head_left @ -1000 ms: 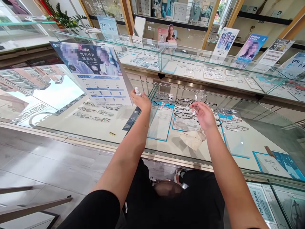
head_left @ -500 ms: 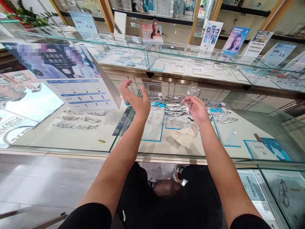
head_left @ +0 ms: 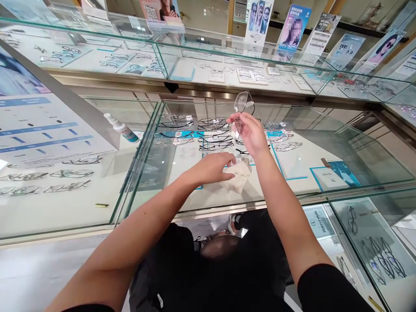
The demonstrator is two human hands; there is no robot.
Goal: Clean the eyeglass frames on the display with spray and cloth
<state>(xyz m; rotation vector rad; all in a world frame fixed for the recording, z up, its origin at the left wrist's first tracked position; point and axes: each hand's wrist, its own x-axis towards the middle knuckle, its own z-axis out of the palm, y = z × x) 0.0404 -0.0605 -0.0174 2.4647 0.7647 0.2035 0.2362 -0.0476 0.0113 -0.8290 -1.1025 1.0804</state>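
My right hand (head_left: 252, 133) pinches a pair of eyeglasses (head_left: 241, 102) above the glass counter, one lens standing up over the fingers and the other partly hidden behind them. Just over a crumpled beige cloth (head_left: 238, 175) on the counter hovers my left hand (head_left: 216, 168), thumb and fingers apart with nothing between them. Whether its thumb touches the cloth I cannot tell. Under the glass lie rows of eyeglass frames (head_left: 216, 138) on white and blue display cards.
A white spray bottle (head_left: 121, 128) stands on the left beside a large printed sign (head_left: 48, 125). Behind runs a second glass showcase (head_left: 201, 80) with more glasses and upright leaflets (head_left: 294, 28). A lower case (head_left: 377, 242) stands at the right.
My left hand has come down from beside the sign to the beige cloth. The right hand still holds the eyeglasses. The view has turned right, and the spray bottle now shows fully.
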